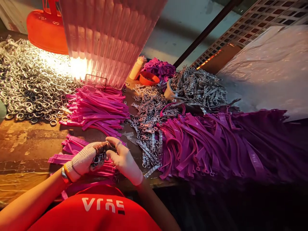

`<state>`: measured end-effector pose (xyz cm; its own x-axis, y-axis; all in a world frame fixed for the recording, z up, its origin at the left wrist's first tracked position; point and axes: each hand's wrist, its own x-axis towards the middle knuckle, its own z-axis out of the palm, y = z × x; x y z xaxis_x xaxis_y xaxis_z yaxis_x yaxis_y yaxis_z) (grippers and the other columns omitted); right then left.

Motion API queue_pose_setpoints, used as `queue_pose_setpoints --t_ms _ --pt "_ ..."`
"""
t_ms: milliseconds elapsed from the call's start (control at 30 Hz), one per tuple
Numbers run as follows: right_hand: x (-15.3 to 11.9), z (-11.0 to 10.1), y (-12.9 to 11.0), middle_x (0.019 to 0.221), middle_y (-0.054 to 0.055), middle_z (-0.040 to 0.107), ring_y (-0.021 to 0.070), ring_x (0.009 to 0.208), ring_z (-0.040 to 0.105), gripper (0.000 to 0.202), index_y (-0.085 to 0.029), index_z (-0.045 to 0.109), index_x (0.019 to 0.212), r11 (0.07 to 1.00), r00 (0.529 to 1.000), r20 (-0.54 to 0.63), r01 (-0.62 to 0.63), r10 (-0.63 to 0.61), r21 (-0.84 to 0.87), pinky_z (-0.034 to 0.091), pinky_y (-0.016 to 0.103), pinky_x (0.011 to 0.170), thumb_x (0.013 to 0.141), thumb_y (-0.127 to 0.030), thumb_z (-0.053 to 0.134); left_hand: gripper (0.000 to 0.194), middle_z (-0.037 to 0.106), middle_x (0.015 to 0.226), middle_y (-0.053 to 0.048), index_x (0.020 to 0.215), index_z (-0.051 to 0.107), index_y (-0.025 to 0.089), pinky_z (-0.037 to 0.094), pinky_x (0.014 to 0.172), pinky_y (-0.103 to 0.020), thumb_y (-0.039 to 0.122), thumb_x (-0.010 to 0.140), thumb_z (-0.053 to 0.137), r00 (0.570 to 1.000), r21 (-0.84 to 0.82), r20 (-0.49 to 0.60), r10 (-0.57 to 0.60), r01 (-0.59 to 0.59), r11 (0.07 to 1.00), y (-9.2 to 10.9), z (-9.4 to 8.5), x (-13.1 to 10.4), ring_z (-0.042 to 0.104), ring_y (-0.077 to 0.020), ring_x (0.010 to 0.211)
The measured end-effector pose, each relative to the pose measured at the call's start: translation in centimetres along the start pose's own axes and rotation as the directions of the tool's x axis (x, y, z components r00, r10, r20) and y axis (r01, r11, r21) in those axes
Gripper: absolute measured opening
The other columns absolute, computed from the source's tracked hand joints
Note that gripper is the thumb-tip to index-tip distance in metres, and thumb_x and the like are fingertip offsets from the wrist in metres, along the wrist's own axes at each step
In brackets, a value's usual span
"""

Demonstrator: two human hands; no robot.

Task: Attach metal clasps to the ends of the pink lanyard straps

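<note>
My left hand (84,158), in a knitted glove with dark, worn fingertips, is closed around a small bunch of metal rings (99,158). My right hand (126,163), in a thin white glove, meets it at the fingertips. Its thumb and fingers are bent together beside the rings, and whatever they pinch is too small to make out. Under both hands lie pink straps (72,144) on the wooden table (21,144). Just right of my right hand are flat metal links with eyelets (150,150).
Loose rings (36,86) are heaped at left beneath a red lamp (48,32). A ribbed translucent sheet (108,38) stands behind more pink straps (98,109). Purple straps (204,144) cover the right side. Behind are a red bowl (145,81), a bottle (137,68) and piled metal links (199,86).
</note>
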<state>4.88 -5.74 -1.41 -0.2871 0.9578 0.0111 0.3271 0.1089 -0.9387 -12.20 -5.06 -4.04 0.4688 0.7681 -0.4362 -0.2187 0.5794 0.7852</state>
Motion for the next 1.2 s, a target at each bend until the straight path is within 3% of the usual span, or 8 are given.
queue_pose_setpoints --t_ms 167,333,500,567,667,767,1000,1200 --pt "-1.0 -1.0 0.3 0.118 0.006 0.066 0.0178 0.106 0.064 0.038 -0.025 0.052 0.134 0.964 0.977 -0.062 0.189 -0.204 -0.186 0.051 0.033 0.097 0.096 -0.019 0.051 0.027 0.060 0.065 0.003 0.106 0.065 0.019 0.034 0.042 -0.017 0.036 0.084 0.069 0.995 -0.269 0.078 -0.058 0.077 0.960 0.5 -0.1 -0.8 0.047 -0.0065 0.044" --pt "-1.1 -1.1 -0.4 0.110 0.008 0.067 0.0213 0.099 0.059 0.033 -0.023 0.056 0.128 0.685 0.908 0.129 0.388 -0.398 -0.616 0.046 0.036 0.087 0.098 -0.014 0.047 0.025 0.061 0.062 0.001 0.082 0.062 0.016 0.037 0.043 -0.018 0.041 0.084 0.066 0.989 -0.225 0.040 -0.145 0.150 0.963 0.6 0.2 -1.1 0.052 -0.0081 0.046" --pt "-0.7 -0.8 -0.5 0.091 0.006 0.066 0.0207 0.082 0.055 0.028 -0.019 0.060 0.118 0.473 0.881 0.208 0.411 -0.424 -0.780 0.040 0.035 0.075 0.098 -0.012 0.041 0.026 0.058 0.060 0.003 0.080 0.059 0.017 0.032 0.038 -0.017 0.042 0.080 0.065 0.976 -0.175 0.014 -0.215 0.214 0.961 1.0 1.0 -1.4 0.046 -0.0070 0.042" --pt "-0.7 -0.7 -0.3 0.085 0.007 0.065 0.0215 0.078 0.052 0.023 -0.016 0.062 0.110 0.444 0.870 0.171 0.394 -0.462 -0.805 0.038 0.035 0.072 0.098 -0.015 0.043 0.031 0.054 0.056 0.004 0.080 0.057 0.018 0.027 0.034 -0.017 0.048 0.081 0.065 0.990 -0.145 -0.031 -0.137 0.131 0.981 1.1 1.4 -1.8 0.041 -0.0066 0.038" --pt "-0.7 -0.7 -0.3 0.081 0.007 0.064 0.0211 0.076 0.053 0.020 -0.015 0.064 0.098 0.510 0.884 0.101 0.353 -0.456 -0.784 0.037 0.034 0.071 0.099 -0.021 0.045 0.038 0.048 0.047 0.007 0.080 0.055 0.020 0.023 0.032 -0.018 0.056 0.085 0.064 0.998 0.013 -0.067 0.013 -0.012 1.000 1.2 1.7 -2.6 0.034 -0.0068 0.033" --pt "-1.0 -0.5 -0.8 0.071 0.002 0.062 0.0163 0.069 0.054 0.025 -0.019 0.061 0.080 0.639 0.923 0.107 0.336 -0.369 -0.692 0.035 0.030 0.067 0.098 -0.017 0.044 0.036 0.048 0.048 0.007 0.078 0.054 0.020 0.023 0.034 -0.019 0.053 0.086 0.067 0.999 0.105 -0.037 0.012 -0.008 0.994 0.8 1.6 -3.0 0.035 -0.0070 0.033" --pt "-2.6 0.8 -1.1 0.064 0.002 0.062 0.0150 0.061 0.054 0.031 -0.019 0.063 0.074 0.592 0.939 -0.015 0.205 -0.345 -0.780 0.028 0.030 0.062 0.099 -0.027 0.046 0.035 0.048 0.054 0.004 0.073 0.054 0.020 0.023 0.037 -0.020 0.051 0.080 0.069 0.994 -0.116 0.038 -0.103 0.106 0.988 -0.5 0.7 -2.3 0.035 -0.0072 0.040" --pt "-3.1 0.6 -0.7 0.066 0.002 0.066 0.0141 0.061 0.056 0.034 -0.020 0.067 0.076 0.761 0.980 0.062 0.185 -0.188 -0.622 0.031 0.027 0.060 0.100 -0.036 0.050 0.030 0.046 0.053 0.005 0.070 0.054 0.020 0.024 0.036 -0.019 0.044 0.079 0.071 0.993 -0.138 0.047 -0.105 0.111 0.984 -0.7 0.7 -2.3 0.036 -0.0069 0.039"
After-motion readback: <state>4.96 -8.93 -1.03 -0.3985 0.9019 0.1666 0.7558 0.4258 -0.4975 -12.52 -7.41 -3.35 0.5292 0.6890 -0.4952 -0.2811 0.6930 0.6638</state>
